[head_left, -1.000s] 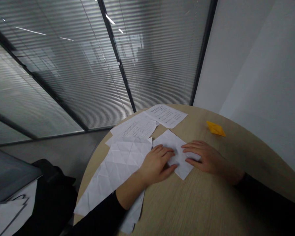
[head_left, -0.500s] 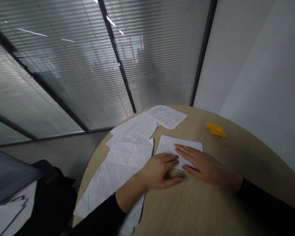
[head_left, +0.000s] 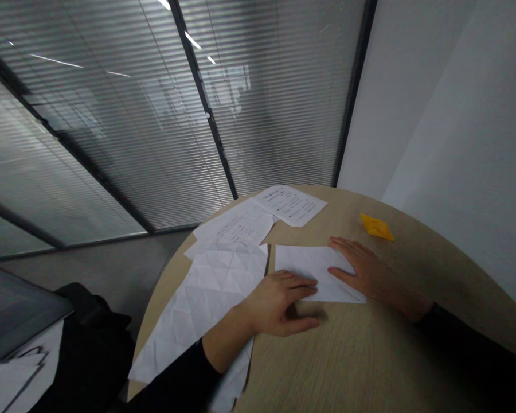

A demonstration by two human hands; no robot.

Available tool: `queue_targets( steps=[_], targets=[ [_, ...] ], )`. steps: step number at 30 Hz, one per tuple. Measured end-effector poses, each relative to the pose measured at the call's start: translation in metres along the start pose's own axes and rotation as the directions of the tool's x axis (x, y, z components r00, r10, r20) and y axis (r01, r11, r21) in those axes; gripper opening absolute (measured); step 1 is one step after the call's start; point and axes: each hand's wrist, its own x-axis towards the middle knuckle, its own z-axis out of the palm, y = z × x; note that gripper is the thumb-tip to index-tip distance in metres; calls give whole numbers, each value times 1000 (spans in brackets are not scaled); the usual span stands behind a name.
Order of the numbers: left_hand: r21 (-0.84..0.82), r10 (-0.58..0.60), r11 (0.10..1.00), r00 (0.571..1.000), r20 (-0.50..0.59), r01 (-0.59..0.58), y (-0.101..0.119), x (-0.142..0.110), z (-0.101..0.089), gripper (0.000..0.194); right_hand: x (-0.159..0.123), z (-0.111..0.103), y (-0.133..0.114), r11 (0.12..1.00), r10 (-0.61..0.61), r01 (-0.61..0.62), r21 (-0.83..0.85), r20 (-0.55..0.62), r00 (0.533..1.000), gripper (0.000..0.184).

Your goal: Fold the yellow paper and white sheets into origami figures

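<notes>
In the head view, a white paper [head_left: 303, 258] lies flat on the desk [head_left: 327, 355], in front of the person and between the two hands. The left hand [head_left: 279, 301] lies palm down with its fingertips on the paper's near left part and its thumb spread apart over the wood; the right hand [head_left: 363, 269] rests on the right end, its fingers stretched out together and its thumb set apart. Neither hand grips anything; both are flattened, pressing or resting, though how hard cannot be told. The near right corner seems to show a thin line, perhaps a second layer. To smooth such a sheet well, I would keep the left fingers firm as an anchor, line up edges and corners before any pressure, then run the right fingertips slowly along a crease from the middle outward, so that the layers do not slip. The creased sheet [head_left: 210, 292] just to the left could catch the left wrist, so light movement suits there. As for writing, the near printout [head_left: 245, 228] bears close lines of text and the far printout [head_left: 292, 203] a larger heading above spaced rows; both are too blurred to read. The yellow paper [head_left: 376, 227] shows no lettering, and no brand can be made out.
</notes>
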Motion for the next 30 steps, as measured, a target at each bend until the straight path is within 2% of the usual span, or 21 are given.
queue_targets(
  steps=[4, 10, 15, 21, 23, 25, 27, 30],
  targets=[
    [21, 4, 1000, 1000, -28, -3, 1, 3, -2, 57, 2, -3, -1, 996, -3, 9, 85, -72, 997, 57],
    [86, -132, 987, 990, -55, 137, 0, 4, -3, 56, 5, -10, -7, 995, 9, 0, 102, -86, 996, 59],
    [72, -112, 991, 993, -21, 113, 1, 3, -5, 52, 6, -9, -7, 992, 10, 1, 127, -82, 997, 57],
    [70, -92, 993, 996, -7, 92, 0, 2, -6, 55, 7, -14, -15, 966, 145, -103, 238, -165, 976, 52],
    [69, -92, 993, 996, -3, 92, 0, 2, -5, 56, 9, -22, -23, 959, 97, -56, 278, -136, 986, 38],
    [63, -89, 994, 996, 3, 89, -1, 2, -5, 55, 10, -33, -33, 943, -55, 73, 324, -64, 996, 23],
    [62, -87, 994, 996, 9, 86, -1, 2, -5, 54, 11, -42, -41, 910, -196, 184, 371, -5, 981, 21],
    [68, -83, 994, 996, 19, 82, -1, 2, -7, 50, 11, -47, -50, 894, -278, 230, 385, 74, 958, 29]
  ],
)
